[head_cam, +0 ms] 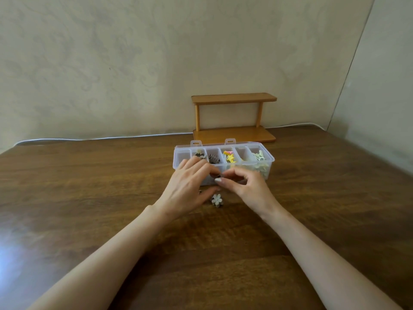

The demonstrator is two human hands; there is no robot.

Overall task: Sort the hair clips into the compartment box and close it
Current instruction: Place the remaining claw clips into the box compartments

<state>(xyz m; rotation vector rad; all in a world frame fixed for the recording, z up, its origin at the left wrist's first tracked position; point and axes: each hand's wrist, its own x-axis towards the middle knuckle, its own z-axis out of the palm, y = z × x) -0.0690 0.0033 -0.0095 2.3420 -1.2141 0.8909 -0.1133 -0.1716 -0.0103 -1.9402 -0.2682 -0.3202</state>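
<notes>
We saw the clear compartment box (224,161) lying open on the brown table (89,198), its lid tipped back toward a small wooden shelf (234,118). Several compartments held clips: dark ones at left, yellow ones (230,157) in the middle, pale ones at right. In front of the box, our left hand (188,186) and right hand (247,186) met, fingertips pinched together on a small dark clip (217,175); which grip truly held it we could not tell. A white flower clip (216,200) lay on the table just below.
</notes>
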